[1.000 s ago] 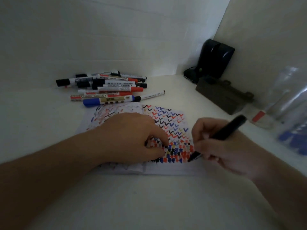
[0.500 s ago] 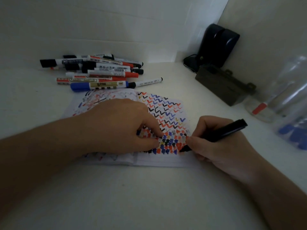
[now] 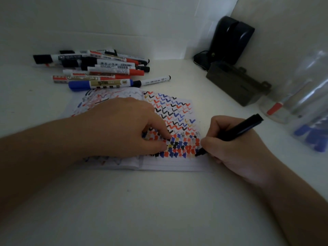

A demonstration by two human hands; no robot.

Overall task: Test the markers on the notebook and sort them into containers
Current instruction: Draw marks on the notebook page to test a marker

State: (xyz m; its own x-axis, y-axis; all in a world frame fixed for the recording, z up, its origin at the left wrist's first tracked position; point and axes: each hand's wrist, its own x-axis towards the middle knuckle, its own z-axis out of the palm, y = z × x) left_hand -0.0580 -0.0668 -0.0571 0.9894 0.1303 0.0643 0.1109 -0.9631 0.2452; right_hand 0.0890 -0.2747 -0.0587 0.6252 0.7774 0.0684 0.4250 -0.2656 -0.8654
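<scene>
Black marker (image 3: 234,133) in the right hand's (image 3: 236,146) grip has slid its tip to the right edge of the notebook (image 3: 179,110) near the table's middle, finishing that row; it writes, so sorting comes next. The left hand (image 3: 124,128) stays pressed, fingers curled, on the page.

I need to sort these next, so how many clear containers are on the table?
2 that I can tell, both at the far right: one container with a red-capped marker beside the dark box, one nearer container with blue caps. The blur may hide another.
</scene>
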